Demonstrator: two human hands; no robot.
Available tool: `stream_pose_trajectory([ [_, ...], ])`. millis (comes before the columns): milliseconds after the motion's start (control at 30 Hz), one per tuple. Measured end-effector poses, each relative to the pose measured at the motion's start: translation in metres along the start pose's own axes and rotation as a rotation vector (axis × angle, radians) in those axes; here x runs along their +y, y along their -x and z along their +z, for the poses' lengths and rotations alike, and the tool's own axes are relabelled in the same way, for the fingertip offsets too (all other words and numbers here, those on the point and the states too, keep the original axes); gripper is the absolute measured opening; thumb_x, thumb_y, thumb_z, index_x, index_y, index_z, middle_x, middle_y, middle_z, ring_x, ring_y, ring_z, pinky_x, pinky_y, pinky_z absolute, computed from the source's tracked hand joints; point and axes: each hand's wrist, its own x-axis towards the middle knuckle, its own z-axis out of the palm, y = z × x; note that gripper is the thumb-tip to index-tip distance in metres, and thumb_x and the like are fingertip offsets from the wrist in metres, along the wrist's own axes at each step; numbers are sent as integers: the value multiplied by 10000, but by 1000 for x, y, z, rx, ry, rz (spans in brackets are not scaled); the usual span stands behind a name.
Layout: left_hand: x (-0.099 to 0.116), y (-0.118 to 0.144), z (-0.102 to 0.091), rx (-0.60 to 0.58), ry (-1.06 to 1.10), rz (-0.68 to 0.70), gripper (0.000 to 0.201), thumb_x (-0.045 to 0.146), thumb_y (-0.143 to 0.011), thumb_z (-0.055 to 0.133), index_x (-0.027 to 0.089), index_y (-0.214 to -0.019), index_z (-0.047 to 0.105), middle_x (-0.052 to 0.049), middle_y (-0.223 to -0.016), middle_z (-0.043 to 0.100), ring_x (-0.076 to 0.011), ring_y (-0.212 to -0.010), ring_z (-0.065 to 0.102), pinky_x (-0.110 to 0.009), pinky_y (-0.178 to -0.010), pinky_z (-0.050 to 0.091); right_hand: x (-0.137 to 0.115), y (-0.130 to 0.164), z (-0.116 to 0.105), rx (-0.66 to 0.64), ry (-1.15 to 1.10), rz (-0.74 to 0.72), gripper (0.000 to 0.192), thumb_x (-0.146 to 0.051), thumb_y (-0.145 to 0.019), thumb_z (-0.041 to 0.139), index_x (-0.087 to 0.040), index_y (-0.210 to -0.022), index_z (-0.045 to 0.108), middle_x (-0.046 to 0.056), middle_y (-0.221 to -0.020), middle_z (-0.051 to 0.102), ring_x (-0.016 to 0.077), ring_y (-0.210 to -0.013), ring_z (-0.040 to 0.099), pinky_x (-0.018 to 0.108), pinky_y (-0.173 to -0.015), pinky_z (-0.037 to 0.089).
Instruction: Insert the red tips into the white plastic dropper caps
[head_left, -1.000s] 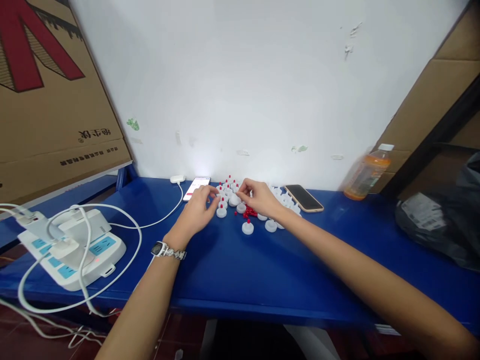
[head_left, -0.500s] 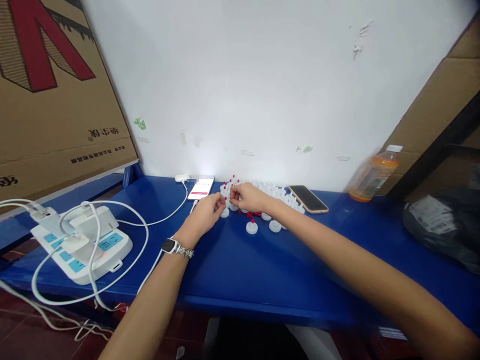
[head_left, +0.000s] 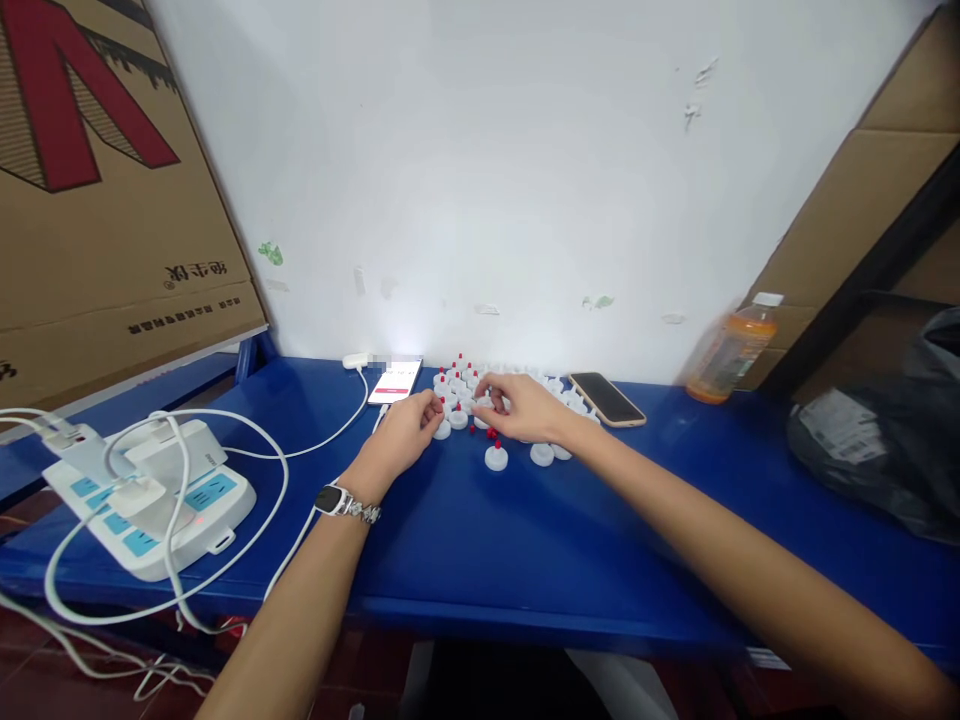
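My left hand is closed, its fingertips pinched at a white round cap with a red tip. Several similar red-tipped white caps stand just right of those fingers. My right hand reaches over the group with thumb and index finger apart, close to white caps without visible red tips. Small loose red tips lie below its fingers. One red-tipped cap stands alone toward the front, and a plain white cap lies to its right. My right hand hides part of the pile.
A lit phone lies behind my left hand, with a dark phone right of the caps. A white power strip with looping cables occupies the left. An orange drink bottle and a black plastic bag are at right.
My right hand has moved right, away from my left fingers, and its thumb and index finger have spread. My left hand stays at the same cap. The whole view has shifted slightly.
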Motion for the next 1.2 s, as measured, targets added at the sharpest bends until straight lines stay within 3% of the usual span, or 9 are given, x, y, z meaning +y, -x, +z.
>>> stream_pose_trajectory([
  [167, 3, 2, -1, 23, -27, 2, 177, 347, -888, 532, 195, -956, 593, -40, -809, 664, -189, -712, 618, -318, -655, 465, -10, 29, 2, -206, -206, -1, 67, -153, -785, 623, -184, -843, 635, -20, -680, 635, 120, -620, 585, 232, -612, 414],
  [333, 10, 5, -2, 84, -82, 38, 187, 361, -888, 534, 197, -968, 576, -24, -773, 618, -185, -703, 594, -309, -636, 446, -16, 10, 25, -91, -250, -19, 194, -105, -794, 588, -182, -967, 631, -13, -734, 680, 124, -657, 613, 232, -651, 429],
  [533, 13, 4, -3, 79, -69, 78, 124, 302, -909, 501, 199, -916, 569, -24, -787, 591, -177, -707, 561, -311, -650, 437, 6, 1, 11, 82, 76, 33, 215, -183, -829, 587, -174, -1035, 647, 32, -798, 692, 170, -746, 619, 270, -691, 404],
  [667, 16, 4, -1, 84, -64, 118, 141, 316, -926, 499, 196, -905, 570, -28, -809, 579, -183, -740, 565, -328, -691, 450, 20, -2, 9, 20, 241, 56, 151, -237, -837, 618, -180, -962, 682, 49, -803, 699, 204, -806, 622, 298, -735, 389],
  [767, 23, 7, 0, 115, -69, 162, 162, 346, -929, 522, 197, -948, 585, -46, -905, 582, -207, -862, 581, -355, -792, 475, 19, -6, 13, 9, 132, 72, 75, -201, -847, 603, -186, -850, 676, 31, -776, 699, 169, -739, 614, 277, -707, 391],
  [900, 36, 11, -1, 149, -93, 238, 310, 407, -919, 570, 234, -1176, 565, -76, -1192, 569, -261, -1152, 517, -418, -1007, 426, 4, -1, 12, 160, -184, 94, 101, -258, -862, 611, -177, -848, 669, 17, -767, 691, 144, -696, 586, 262, -681, 419],
  [1033, 40, 12, 1, 49, -83, 266, 310, 416, -971, 484, 232, -1214, 541, -78, -1203, 607, -265, -1124, 529, -430, -997, 427, -8, 10, 13, 204, -398, 66, 201, -357, -893, 582, -182, -885, 682, 12, -793, 689, 140, -699, 578, 268, -684, 437],
  [1100, 37, 11, 2, 27, -67, 250, 285, 418, -995, 425, 222, -1153, 557, -82, -1144, 617, -257, -1076, 546, -418, -963, 444, -7, 13, 16, 209, -370, 69, 209, -339, -915, 546, -185, -966, 678, 15, -818, 691, 145, -722, 588, 278, -706, 435],
  [1200, 29, 10, 2, 70, -50, 227, 294, 422, -1007, 389, 215, -1151, 539, -92, -1148, 589, -252, -1096, 537, -422, -990, 432, -1, 13, 22, 161, -122, 39, 174, -277, -894, 575, -196, -1018, 666, 27, -852, 691, 180, -835, 587, 326, -806, 402],
])
